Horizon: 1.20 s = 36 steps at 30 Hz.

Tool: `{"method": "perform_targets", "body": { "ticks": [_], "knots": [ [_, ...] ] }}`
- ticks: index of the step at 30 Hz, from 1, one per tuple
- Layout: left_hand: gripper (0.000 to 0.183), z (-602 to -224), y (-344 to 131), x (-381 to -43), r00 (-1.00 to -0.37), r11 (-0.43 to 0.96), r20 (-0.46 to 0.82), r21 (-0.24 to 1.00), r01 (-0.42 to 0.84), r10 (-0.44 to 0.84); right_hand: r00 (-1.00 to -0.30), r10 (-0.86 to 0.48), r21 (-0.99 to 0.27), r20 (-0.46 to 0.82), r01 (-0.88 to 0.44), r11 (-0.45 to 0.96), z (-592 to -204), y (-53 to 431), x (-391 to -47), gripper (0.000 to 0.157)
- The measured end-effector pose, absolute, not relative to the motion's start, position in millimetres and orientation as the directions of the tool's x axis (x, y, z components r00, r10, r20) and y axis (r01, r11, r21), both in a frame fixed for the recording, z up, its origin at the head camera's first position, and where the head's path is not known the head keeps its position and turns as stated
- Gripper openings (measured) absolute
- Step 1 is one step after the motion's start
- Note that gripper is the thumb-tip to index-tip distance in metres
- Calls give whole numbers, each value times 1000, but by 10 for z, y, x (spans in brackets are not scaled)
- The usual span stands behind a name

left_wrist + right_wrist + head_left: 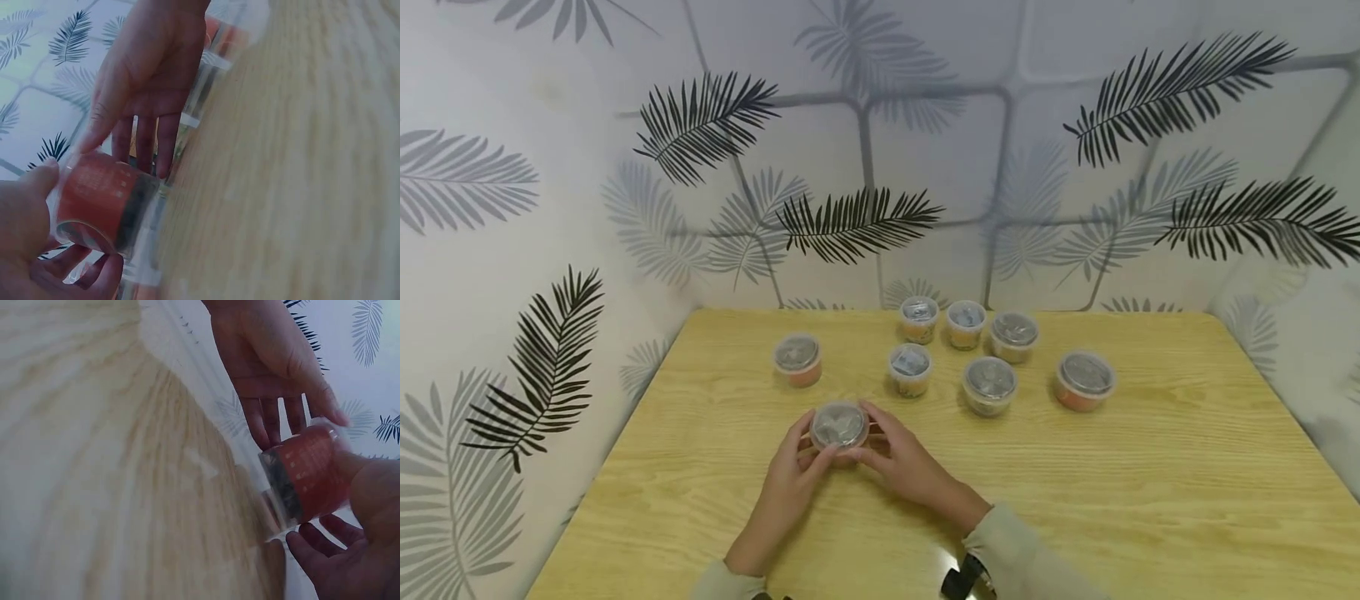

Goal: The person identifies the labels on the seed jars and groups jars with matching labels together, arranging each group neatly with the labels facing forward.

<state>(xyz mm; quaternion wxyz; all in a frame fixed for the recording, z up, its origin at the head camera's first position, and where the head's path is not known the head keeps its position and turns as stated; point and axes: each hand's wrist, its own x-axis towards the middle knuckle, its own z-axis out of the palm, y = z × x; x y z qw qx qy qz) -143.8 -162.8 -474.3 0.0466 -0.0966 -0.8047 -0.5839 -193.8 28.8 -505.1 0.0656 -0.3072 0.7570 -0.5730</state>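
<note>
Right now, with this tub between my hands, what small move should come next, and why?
I'd probably settle the round, red-labelled clear plastic tub flat on the yellow wood-grain table before letting go: your left hand and right hand hold it from opposite sides, its lid faces up, and I can't tell whether it touches the table.

1. Held tub (839, 425): grey top, orange-red side, pale print.
2. Rightmost tub (1085, 382): grey top, orange-red side.
3. Leftmost back-row tub (919, 320): whitish rim, orange side.
4. Table (1112, 500): yellow, streaky wood grain.
5. Wall (940, 158): whitish, black and grey leaf fronds, grey rounded grid lines.
6. Right sleeve (1026, 550): pale beige.
</note>
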Motion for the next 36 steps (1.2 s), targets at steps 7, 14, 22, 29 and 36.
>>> {"method": "perform_targets", "body": {
  "ticks": [7, 14, 22, 29, 36],
  "knots": [
    [71, -4832, -1582, -1476, -985, 248, 110, 959, 141, 134, -825, -536, -954, 180, -279, 110, -4915, 353, -1865, 77],
    [70, -4768, -1522, -1440, -977, 191, 73, 975, 111, 199, -844, -517, -958, 145, -251, 140, -4766, 445, -1776, 84],
    [60, -4780, -1542, -1462, -961, 95, 175, 975, 198, 214, -813, -532, -954, 237, -298, 30, -4673, 585, -1772, 61],
    [49, -4786, -1532, -1462, -966, 78, 182, 977, 199, 183, -812, -534, -964, 236, -266, -22, -4711, 638, -1781, 56],
    [53, -4716, -1484, -1412, -953, 18, 200, 978, 209, 227, -833, -525, -981, 173, -195, -15, -4628, 639, -1743, 60]
  ]
}}
